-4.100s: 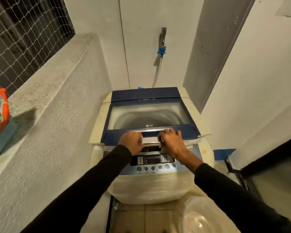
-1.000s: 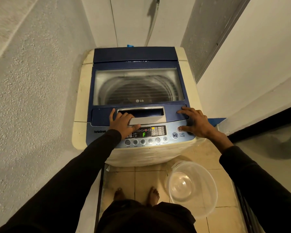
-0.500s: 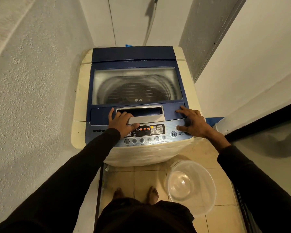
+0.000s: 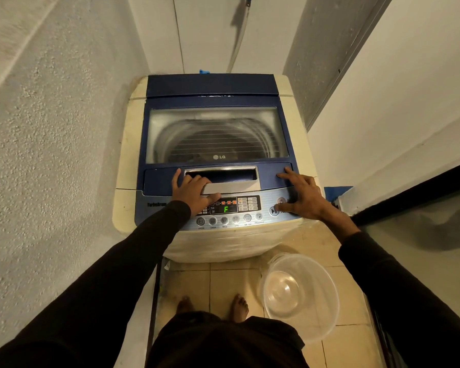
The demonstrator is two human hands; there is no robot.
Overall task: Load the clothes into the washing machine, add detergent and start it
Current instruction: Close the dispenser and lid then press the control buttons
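A cream top-loading washing machine point(image 4: 128, 144) with a blue lid point(image 4: 213, 86) stands in front of me, lid down. Dark clothes show faintly through the lid's window point(image 4: 215, 136). The control panel point(image 4: 231, 208) is lit, with red lights and a green "F" on the display. My left hand point(image 4: 191, 189) rests flat on the lid's silver handle, fingers spread. My right hand point(image 4: 300, 195) lies open on the panel's right end, thumb at the start/pause button point(image 4: 274, 211).
A clear plastic basin point(image 4: 300, 296) sits on the tiled floor at the right of my bare feet point(image 4: 210, 306). A rough wall runs along the left. A hose point(image 4: 239, 38) hangs down the back wall. A dark door frame point(image 4: 409, 192) is on the right.
Since 4 seconds ago the lid has come down flat and the panel has lit up. In the last second my hands have hardly moved; the green "F" shows again on the display.
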